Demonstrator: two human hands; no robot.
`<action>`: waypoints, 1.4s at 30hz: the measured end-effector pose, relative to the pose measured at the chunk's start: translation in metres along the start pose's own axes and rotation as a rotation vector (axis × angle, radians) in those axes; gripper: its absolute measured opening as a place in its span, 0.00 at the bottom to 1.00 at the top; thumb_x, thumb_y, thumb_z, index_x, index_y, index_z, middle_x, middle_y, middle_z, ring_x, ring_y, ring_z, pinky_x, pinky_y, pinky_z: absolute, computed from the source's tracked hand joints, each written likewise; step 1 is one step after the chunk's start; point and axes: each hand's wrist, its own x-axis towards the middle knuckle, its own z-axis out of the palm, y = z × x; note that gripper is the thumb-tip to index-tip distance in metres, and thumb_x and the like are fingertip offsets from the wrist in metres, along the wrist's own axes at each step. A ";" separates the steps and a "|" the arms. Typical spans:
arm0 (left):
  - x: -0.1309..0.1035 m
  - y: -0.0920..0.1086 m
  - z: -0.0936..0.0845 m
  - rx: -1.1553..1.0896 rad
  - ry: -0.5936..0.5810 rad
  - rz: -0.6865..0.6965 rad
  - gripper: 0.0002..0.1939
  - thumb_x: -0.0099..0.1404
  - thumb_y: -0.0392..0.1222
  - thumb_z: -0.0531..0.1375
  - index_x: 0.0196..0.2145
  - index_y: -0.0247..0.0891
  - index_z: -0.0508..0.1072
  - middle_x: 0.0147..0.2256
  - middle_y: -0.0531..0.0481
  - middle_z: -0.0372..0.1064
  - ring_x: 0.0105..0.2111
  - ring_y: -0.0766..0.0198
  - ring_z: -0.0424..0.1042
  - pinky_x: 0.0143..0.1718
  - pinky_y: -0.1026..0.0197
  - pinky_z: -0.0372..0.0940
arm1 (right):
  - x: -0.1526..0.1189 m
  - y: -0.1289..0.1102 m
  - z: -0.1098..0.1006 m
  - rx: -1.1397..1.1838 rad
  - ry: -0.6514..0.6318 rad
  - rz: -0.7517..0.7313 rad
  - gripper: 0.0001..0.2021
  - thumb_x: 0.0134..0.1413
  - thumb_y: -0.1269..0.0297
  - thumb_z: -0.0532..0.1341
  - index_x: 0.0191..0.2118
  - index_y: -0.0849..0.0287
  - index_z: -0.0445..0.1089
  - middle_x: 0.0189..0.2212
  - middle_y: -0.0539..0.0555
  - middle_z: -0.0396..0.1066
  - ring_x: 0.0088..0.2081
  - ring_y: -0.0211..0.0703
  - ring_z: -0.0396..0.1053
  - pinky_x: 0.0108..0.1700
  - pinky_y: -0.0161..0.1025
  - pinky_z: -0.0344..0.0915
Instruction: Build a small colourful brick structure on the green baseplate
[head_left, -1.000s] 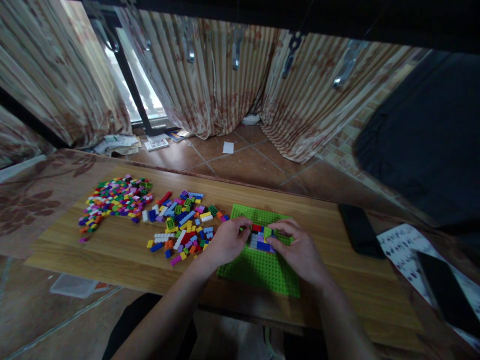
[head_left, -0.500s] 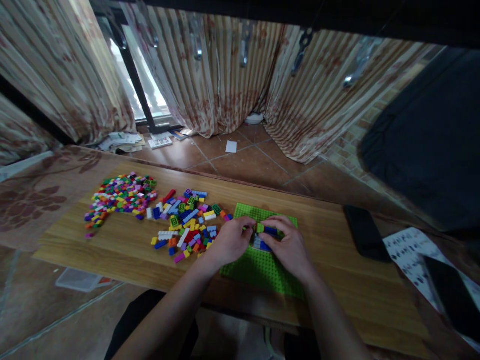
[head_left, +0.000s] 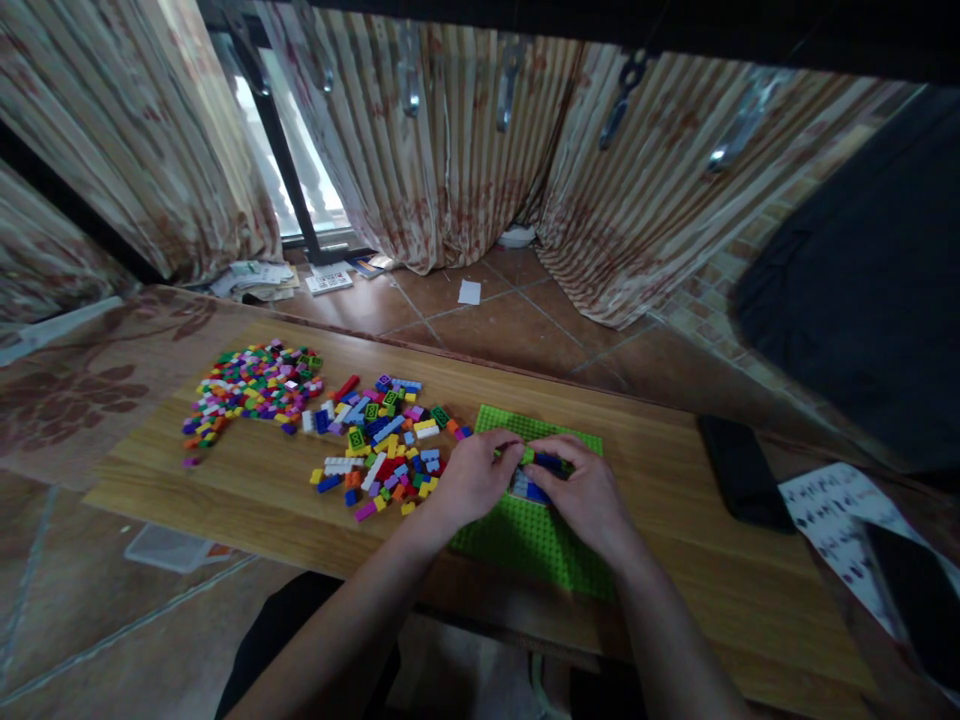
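A green studded baseplate (head_left: pixel 536 545) lies on the wooden table. Over its upper left part my left hand (head_left: pixel 480 475) is closed, its fingertips together beside a small lime-green brick (head_left: pixel 528 455); what they grip is too small to make out. My right hand (head_left: pixel 577 485) is also closed, thumb and fingers around the blue bricks (head_left: pixel 536 492) on the plate, close to the left fingertips. Part of the built bricks is hidden under the fingers. Loose larger bricks (head_left: pixel 388 430) in many colours lie just left of the plate.
Small mixed bricks (head_left: pixel 255 380) are heaped at the table's far left. To the right lie a black phone (head_left: pixel 742 472), a printed sheet (head_left: pixel 825 510) and another dark device (head_left: pixel 911 590). Striped curtains (head_left: pixel 480 170) hang beyond the table (head_left: pixel 675 590).
The view has shifted slightly, so everything sits a little further right. My left fingertips have come closer to my right hand and the lime-green brick.
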 end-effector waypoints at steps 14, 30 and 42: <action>0.010 0.002 0.009 -0.134 0.091 -0.187 0.08 0.58 0.40 0.59 0.31 0.36 0.79 0.30 0.50 0.77 0.30 0.64 0.73 0.32 0.64 0.65 | 0.002 0.003 0.003 0.068 -0.025 0.050 0.11 0.48 0.63 0.63 0.39 0.55 0.75 0.37 0.53 0.74 0.40 0.45 0.71 0.46 0.46 0.66; 0.008 -0.010 0.009 -0.164 0.048 -0.073 0.11 0.61 0.44 0.56 0.32 0.35 0.76 0.29 0.51 0.74 0.29 0.66 0.70 0.31 0.66 0.63 | 0.000 0.010 -0.009 0.294 0.018 0.164 0.20 0.46 0.59 0.65 0.47 0.56 0.72 0.40 0.55 0.74 0.42 0.45 0.71 0.47 0.46 0.67; 0.007 -0.005 0.009 -0.069 0.057 -0.052 0.13 0.63 0.45 0.54 0.32 0.36 0.76 0.29 0.51 0.73 0.29 0.66 0.69 0.31 0.67 0.61 | 0.003 0.019 -0.016 0.235 0.231 0.233 0.14 0.49 0.54 0.61 0.37 0.58 0.76 0.35 0.56 0.78 0.39 0.48 0.74 0.45 0.46 0.67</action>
